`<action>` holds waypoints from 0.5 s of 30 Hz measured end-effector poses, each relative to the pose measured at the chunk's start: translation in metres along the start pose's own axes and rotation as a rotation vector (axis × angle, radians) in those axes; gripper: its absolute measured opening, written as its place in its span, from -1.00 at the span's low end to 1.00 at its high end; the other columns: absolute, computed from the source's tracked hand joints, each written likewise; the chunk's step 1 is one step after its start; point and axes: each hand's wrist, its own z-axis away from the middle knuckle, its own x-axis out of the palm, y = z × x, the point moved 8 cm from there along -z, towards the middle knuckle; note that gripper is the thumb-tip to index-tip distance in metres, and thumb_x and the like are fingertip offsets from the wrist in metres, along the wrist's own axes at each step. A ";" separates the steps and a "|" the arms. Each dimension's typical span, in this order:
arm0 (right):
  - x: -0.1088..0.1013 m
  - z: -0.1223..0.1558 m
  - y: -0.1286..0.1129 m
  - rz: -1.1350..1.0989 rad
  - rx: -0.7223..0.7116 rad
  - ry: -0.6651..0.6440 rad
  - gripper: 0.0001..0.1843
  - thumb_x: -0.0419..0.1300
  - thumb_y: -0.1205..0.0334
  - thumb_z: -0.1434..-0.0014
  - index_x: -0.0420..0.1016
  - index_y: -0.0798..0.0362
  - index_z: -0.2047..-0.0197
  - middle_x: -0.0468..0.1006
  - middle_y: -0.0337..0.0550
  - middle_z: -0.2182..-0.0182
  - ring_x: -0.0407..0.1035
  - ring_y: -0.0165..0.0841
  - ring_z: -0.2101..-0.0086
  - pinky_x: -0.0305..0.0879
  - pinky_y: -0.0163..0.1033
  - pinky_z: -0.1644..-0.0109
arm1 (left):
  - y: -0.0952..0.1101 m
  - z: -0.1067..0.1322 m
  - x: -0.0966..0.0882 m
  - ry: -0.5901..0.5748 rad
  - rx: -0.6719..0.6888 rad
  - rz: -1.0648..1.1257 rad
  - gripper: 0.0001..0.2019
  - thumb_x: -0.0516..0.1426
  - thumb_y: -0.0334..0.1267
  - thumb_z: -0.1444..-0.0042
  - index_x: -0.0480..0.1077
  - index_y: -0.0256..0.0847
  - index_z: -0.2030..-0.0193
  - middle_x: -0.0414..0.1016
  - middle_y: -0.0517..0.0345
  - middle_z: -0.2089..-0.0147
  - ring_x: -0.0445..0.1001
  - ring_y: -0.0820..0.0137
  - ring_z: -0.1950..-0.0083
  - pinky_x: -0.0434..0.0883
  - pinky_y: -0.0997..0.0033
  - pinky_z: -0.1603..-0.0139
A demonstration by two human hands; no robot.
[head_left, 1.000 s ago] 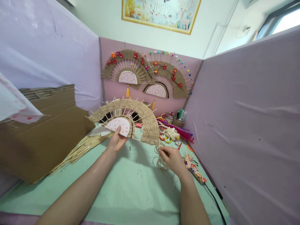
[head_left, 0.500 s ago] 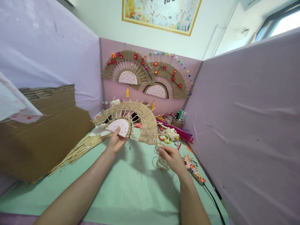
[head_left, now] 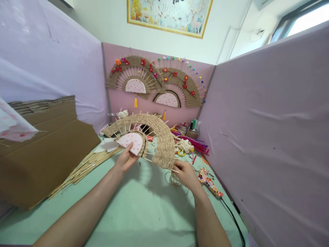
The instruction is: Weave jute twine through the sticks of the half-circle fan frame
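A half-round woven fan [head_left: 164,142] of tan cord on thin sticks is held up over the table. My left hand [head_left: 126,158] grips its base at the pink-dotted white half-circle [head_left: 131,141], thumb on the front face and fingers behind. At the fan's lower right end, my right hand [head_left: 183,171] is closed in a pinch on the cord, close against the last stick, whose tip pokes out past the fingers. A loose coil of thin cord [head_left: 175,179] hangs or lies just under this hand. The fingertips are partly hidden.
Two finished fans [head_left: 137,63] with felt flowers hang on the pink back panel. Bundled sticks [head_left: 84,166] and cardboard [head_left: 51,147] are at left. Pipe cleaners [head_left: 200,146], a pen holder [head_left: 192,132] and a flower-patterned glue gun [head_left: 209,183] with black cable are at right.
My right hand has moved up to the fan's lower right edge with the cord. The fan's right end has dipped slightly, and the view has shifted a little.
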 end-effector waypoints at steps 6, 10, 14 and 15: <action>-0.014 0.002 -0.006 0.093 -0.036 0.124 -0.76 0.13 0.11 -0.10 0.46 0.07 0.48 0.45 -0.21 0.55 0.27 -0.39 0.51 0.15 -0.33 0.42 | 0.031 -0.003 -0.009 0.013 0.052 -0.088 -0.66 -0.01 -0.46 -0.17 0.30 -0.25 -0.09 0.59 0.01 0.25 0.56 0.37 0.28 0.52 0.36 0.21; -0.013 0.003 -0.015 0.143 -0.154 0.131 -0.76 0.12 0.10 -0.13 0.43 0.06 0.46 0.44 -0.19 0.52 0.25 -0.40 0.49 0.15 -0.32 0.39 | 0.034 0.000 -0.016 0.012 0.068 -0.114 -0.66 -0.01 -0.50 -0.16 0.31 -0.27 -0.08 0.59 0.01 0.27 0.56 0.37 0.28 0.52 0.38 0.22; -0.010 0.005 -0.018 0.195 -0.210 0.125 -0.75 0.12 0.08 -0.15 0.37 0.06 0.46 0.40 -0.19 0.51 0.24 -0.40 0.46 0.13 -0.32 0.37 | 0.031 0.001 -0.023 0.031 0.066 -0.126 -0.67 0.00 -0.50 -0.16 0.33 -0.28 -0.05 0.59 0.02 0.27 0.56 0.37 0.28 0.52 0.38 0.22; -0.009 0.005 -0.018 0.212 -0.213 0.125 -0.74 0.13 0.07 -0.14 0.36 0.06 0.47 0.39 -0.20 0.52 0.23 -0.39 0.46 0.12 -0.31 0.37 | 0.031 0.001 -0.025 0.040 0.068 -0.131 -0.68 0.00 -0.50 -0.15 0.34 -0.28 -0.04 0.59 0.03 0.27 0.56 0.38 0.28 0.53 0.38 0.23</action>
